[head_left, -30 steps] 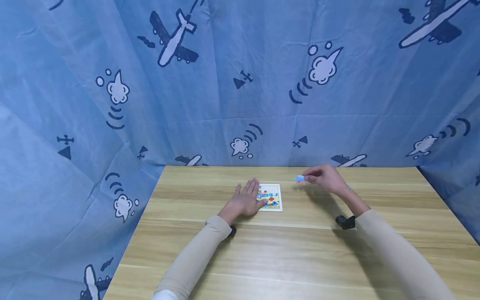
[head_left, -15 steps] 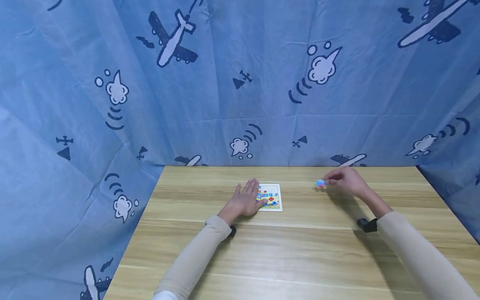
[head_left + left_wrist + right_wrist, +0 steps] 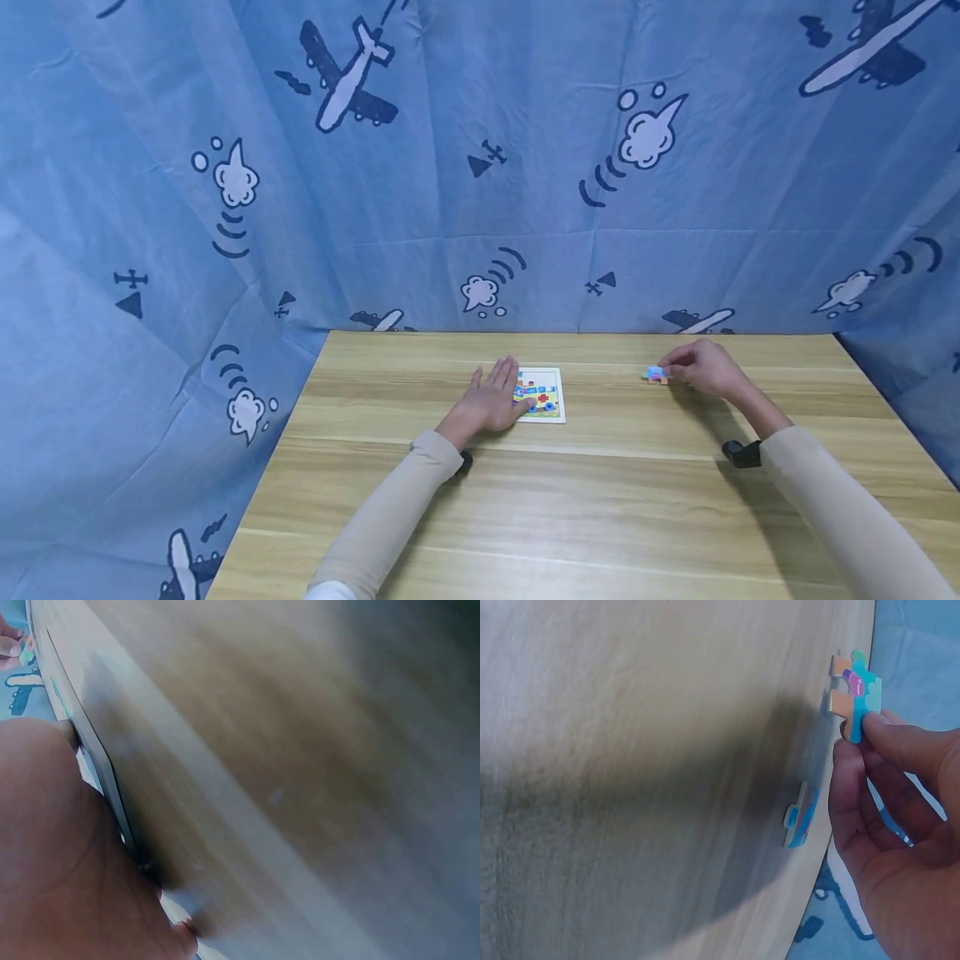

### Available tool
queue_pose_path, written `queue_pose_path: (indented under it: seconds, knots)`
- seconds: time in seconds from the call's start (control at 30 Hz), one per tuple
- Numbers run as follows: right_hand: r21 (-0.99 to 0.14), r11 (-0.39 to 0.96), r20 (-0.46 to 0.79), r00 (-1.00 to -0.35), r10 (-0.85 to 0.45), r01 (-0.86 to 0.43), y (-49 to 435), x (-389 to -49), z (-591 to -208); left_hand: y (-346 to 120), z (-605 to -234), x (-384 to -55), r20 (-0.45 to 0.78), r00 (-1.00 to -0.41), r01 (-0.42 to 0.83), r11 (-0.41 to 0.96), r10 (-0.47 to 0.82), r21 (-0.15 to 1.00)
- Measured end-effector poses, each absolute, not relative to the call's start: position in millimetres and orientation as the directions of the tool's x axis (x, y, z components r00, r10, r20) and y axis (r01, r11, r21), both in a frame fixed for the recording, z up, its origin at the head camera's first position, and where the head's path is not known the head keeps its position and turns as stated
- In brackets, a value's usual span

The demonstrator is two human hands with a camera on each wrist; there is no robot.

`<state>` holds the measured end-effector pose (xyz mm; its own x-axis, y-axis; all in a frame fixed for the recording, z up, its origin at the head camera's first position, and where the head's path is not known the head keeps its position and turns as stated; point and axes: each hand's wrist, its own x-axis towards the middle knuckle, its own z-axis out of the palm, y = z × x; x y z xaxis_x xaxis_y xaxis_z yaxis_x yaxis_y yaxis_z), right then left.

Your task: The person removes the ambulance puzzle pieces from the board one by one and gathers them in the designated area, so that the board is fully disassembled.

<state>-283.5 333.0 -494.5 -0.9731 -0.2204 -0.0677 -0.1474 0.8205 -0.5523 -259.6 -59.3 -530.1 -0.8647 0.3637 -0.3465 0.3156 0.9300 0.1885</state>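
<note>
My left hand (image 3: 489, 404) lies flat with straight fingers over the left part of a small white-framed jigsaw puzzle (image 3: 553, 385), whose picture shows blue, yellow and a red cross. What lies under the palm is hidden. To the right, my right hand (image 3: 705, 368) pinches a jigsaw piece (image 3: 655, 376) between thumb and fingers. In the right wrist view this piece (image 3: 864, 688) is blue, orange and green with a purple figure, held by one edge. A second jigsaw piece (image 3: 801, 817) lies on the table beside that hand; the head view hides it.
Both hands work over a light wood-grain table (image 3: 570, 517). Behind and at the sides hangs a blue curtain (image 3: 420, 192) printed with airplanes, meeting the table's back edge. A black wrist device (image 3: 742, 454) sits below the right wrist.
Carrying the jigsaw piece, my right hand has moved to the right and a little nearer the person, then slowed. The left hand and the puzzle stay where they were.
</note>
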Motion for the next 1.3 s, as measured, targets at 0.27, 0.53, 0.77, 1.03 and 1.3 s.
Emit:
queue_pose_path:
  seconds: [0.27,0.53,0.77,1.03,1.3]
  knots:
    - [-0.521,0.840,-0.062,-0.975,-0.214,-0.151,338,-287,-501,-59,-535,-266,-0.389,-0.845,0.318,0.930,0.366,0.185]
    - [-0.491,0.857,-0.039,-0.979,-0.201,-0.157,331,-288,-503,-59,-525,-259,-0.358,-0.857,0.323,0.927,0.372,0.189]
    - [-0.470,0.866,-0.017,-0.979,-0.203,-0.171,328,-287,-503,-61,-522,-256,-0.342,-0.859,0.345,0.924,0.381,0.162]
    - [-0.462,0.871,-0.020,-0.980,-0.200,-0.169,326,-287,-510,-60,-534,-264,-0.397,-0.844,0.316,0.933,0.360,0.172]
    - [-0.461,0.874,-0.034,-0.981,-0.189,-0.152,326,-289,-510,-60,-534,-265,-0.398,-0.843,0.323,0.932,0.363,0.165]
